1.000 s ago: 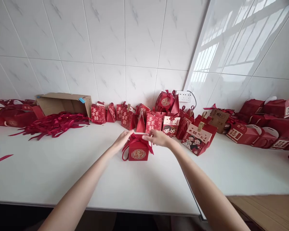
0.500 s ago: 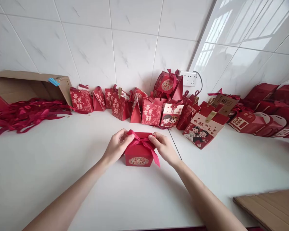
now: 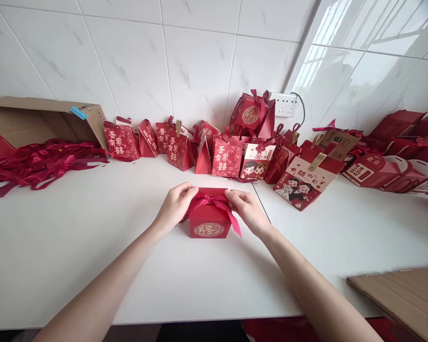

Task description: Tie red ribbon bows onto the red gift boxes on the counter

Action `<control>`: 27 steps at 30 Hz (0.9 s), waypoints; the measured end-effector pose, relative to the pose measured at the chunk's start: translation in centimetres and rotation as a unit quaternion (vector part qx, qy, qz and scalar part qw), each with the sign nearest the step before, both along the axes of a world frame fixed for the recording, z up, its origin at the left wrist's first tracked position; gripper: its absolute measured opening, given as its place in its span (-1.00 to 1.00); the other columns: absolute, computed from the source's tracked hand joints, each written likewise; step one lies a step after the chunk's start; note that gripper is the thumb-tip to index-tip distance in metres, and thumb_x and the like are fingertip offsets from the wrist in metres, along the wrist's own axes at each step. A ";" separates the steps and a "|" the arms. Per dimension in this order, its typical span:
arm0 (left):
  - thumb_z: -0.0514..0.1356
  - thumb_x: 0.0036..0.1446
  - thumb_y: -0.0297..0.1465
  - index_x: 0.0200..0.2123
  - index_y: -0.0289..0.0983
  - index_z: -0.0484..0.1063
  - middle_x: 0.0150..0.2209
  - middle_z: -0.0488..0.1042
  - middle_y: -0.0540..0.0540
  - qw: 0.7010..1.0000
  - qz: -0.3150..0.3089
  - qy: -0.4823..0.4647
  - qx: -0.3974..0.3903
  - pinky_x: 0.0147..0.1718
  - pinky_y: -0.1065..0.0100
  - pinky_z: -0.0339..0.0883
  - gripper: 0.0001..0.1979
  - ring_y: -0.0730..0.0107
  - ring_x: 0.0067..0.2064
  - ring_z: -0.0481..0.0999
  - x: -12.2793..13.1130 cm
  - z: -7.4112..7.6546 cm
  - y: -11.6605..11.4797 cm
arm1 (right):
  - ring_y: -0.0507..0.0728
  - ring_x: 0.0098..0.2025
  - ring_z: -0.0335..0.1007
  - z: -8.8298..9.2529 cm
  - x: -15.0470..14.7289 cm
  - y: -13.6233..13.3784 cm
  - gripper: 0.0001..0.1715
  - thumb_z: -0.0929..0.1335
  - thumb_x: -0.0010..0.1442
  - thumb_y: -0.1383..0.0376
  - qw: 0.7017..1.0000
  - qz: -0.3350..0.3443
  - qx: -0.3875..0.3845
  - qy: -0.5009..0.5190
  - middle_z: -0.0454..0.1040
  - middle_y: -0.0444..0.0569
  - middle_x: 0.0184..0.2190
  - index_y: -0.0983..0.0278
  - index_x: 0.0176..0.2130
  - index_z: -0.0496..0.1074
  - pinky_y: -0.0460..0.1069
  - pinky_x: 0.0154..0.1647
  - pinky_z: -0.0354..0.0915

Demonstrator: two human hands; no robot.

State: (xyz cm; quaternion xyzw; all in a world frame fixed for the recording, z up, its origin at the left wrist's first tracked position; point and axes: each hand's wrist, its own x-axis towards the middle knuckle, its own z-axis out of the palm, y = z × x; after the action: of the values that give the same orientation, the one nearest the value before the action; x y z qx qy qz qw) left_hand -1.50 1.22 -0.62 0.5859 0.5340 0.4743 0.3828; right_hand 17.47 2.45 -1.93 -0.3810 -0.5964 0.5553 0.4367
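Red fills the middle of the head view, where a small gift box (image 3: 210, 223) stands upright on the white table (image 3: 185, 282), a gold emblem on its front face. Taking that box as the centre of the dial, the left hand (image 3: 175, 205) is at nine o'clock, thumb and fingers pinched together on the left end of its top edge; the right hand (image 3: 248, 210) is at three, clamped likewise on the right end. A pink ribbon (image 3: 233, 221) is knotted just below that edge, one tail hanging down at four o'clock; whether either pinch also catches the ribbon, I cannot tell. Near ten o'clock lies a heap of dark red ribbons (image 3: 46, 164), spilling before a cardboard carton (image 3: 53, 104) with a blue clip (image 3: 79, 113) on its rim. From eleven to one, patterned red boxes (image 3: 226, 156) line the tiled wall (image 3: 199, 71). A larger box with a cartoon couple (image 3: 306, 183) tilts at two, more red boxes (image 3: 373, 172) crowd beyond it, and flat cardboard (image 3: 401, 297) shows at four.
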 end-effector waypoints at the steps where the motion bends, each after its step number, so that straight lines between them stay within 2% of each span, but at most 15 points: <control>1: 0.09 0.09 -0.23 -0.60 -0.24 0.07 -0.62 0.03 0.12 1.000 -0.001 -0.015 0.003 -0.60 0.47 -0.06 -0.66 0.57 -0.58 0.04 0.1 -0.2 -0.1 | -0.03 -0.55 -0.01 -0.1 0.0 0.1 -0.43 0.33 0.07 -0.09 1.000 -0.003 -0.009 0.013 0.09 -0.22 -0.62 0.25 -0.62 0.12 -0.07 -0.48 0.02; 9: 0.11 0.05 -0.17 -0.62 -0.23 -0.02 -0.61 0.00 0.11 0.996 0.011 -0.084 -0.009 -0.59 0.45 -0.08 -0.59 0.56 -0.57 0.01 0.8 -1.7 -0.4 | -0.03 -0.57 -0.05 -0.5 0.2 0.5 -0.44 0.39 0.00 0.03 0.993 -0.008 -0.069 0.100 0.02 -0.23 -0.64 0.23 -0.65 0.02 -0.07 -0.49 0.06; 16: 0.09 0.07 -0.21 -0.60 -0.22 -0.06 -0.60 -0.04 0.11 0.995 0.044 -0.086 0.017 -0.59 0.44 -0.07 -0.61 0.53 -0.56 -0.02 1.5 -2.7 -0.2 | -0.04 -0.58 -0.10 -1.4 -0.4 0.9 -0.50 0.34 0.00 0.04 0.994 -0.032 -0.059 0.081 -0.01 -0.23 -0.63 0.22 -0.63 -0.01 -0.07 -0.53 0.01; 20: 0.08 0.09 -0.19 -0.60 -0.22 -0.04 -0.60 -0.02 0.11 0.994 0.037 -0.097 0.013 -0.58 0.45 -0.06 -0.61 0.55 -0.56 -0.01 1.5 -2.6 -0.1 | -0.02 -0.56 -0.02 -1.3 -0.1 1.0 -0.53 0.32 0.04 0.02 0.997 -0.036 -0.050 0.053 0.07 -0.21 -0.63 0.23 -0.62 0.07 -0.06 -0.49 0.04; 22: 0.10 0.09 -0.17 -0.61 -0.23 -0.01 -0.60 0.01 0.11 0.995 0.023 -0.101 0.005 -0.59 0.46 -0.05 -0.60 0.56 -0.56 0.01 1.3 -2.3 -0.2 | 0.00 -0.52 0.06 -0.7 0.5 0.9 -0.51 0.32 0.06 -0.04 0.998 -0.056 -0.016 -0.010 0.15 -0.19 -0.60 0.25 -0.59 0.14 -0.04 -0.44 0.09; 24: 0.12 0.08 -0.15 -0.61 -0.24 0.02 -0.61 0.03 0.11 0.995 0.014 -0.103 -0.003 -0.59 0.46 -0.05 -0.58 0.57 -0.57 0.01 1.1 -2.1 -0.2 | 0.06 -0.39 0.22 0.0 1.5 0.8 -0.51 0.35 0.03 -0.10 0.991 -0.083 0.050 -0.087 0.29 -0.12 -0.46 0.25 -0.46 0.22 -0.02 -0.34 0.18; 25: 0.13 0.07 -0.14 -0.61 -0.24 0.04 -0.61 0.04 0.12 0.994 0.012 -0.105 -0.006 -0.60 0.46 -0.05 -0.58 0.58 -0.57 0.02 1.0 -2.0 -0.2 | 0.12 -0.26 0.29 0.3 2.0 0.8 -0.49 0.37 -0.01 -0.12 0.987 -0.078 0.081 -0.115 0.34 -0.06 -0.31 0.24 -0.36 0.25 0.01 -0.27 0.23; 27: 0.15 0.06 -0.13 -0.59 -0.25 0.11 -0.61 0.10 0.12 0.994 0.014 -0.107 -0.005 -0.59 0.47 -0.02 -0.61 0.58 -0.57 0.06 0.8 -1.9 -0.2 | 0.24 0.07 0.22 0.7 2.7 0.7 -0.26 0.45 -0.12 -0.10 0.983 -0.016 0.114 -0.144 0.25 0.07 0.03 0.19 -0.07 0.20 0.08 -0.10 0.28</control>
State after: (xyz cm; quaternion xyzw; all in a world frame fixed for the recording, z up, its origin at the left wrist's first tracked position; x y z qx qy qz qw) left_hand -0.69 1.04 -2.52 0.5222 0.5003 0.5370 0.4344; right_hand 20.18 3.17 -1.27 -0.4138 -0.7063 0.4161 0.3958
